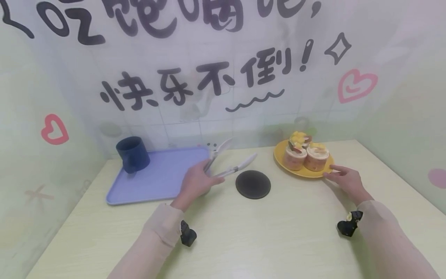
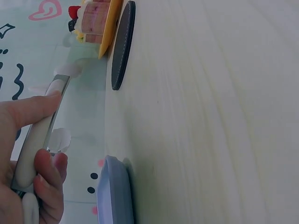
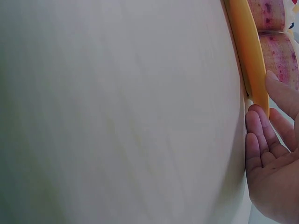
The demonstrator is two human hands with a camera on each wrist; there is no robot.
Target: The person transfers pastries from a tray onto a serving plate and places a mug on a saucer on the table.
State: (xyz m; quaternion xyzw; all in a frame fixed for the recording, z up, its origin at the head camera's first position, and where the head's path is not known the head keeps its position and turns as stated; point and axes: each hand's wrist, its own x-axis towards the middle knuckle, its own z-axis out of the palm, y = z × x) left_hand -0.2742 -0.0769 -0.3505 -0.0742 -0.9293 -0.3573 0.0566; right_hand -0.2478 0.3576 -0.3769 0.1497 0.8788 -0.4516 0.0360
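Note:
My left hand (image 1: 198, 180) grips a pair of tongs (image 1: 246, 160) over the right edge of the tray; their two pale arms stand spread apart, with nothing between the tips. At the back right, my right hand (image 1: 345, 180) pinches the rim of a yellow plate (image 1: 280, 159). In the right wrist view the thumb lies on top of the plate (image 3: 251, 46) and fingers reach under its edge. Several small cakes in cups (image 1: 316, 159), topped with cream and yellow fruit, are grouped on the plate.
A blue-purple tray (image 1: 167, 176) lies at the back left, with a dark blue mug (image 1: 134, 155) standing on its far left corner. Between tray and plate is a round black coaster (image 1: 253, 184). A printed wall (image 1: 195, 128) closes off the back of the table.

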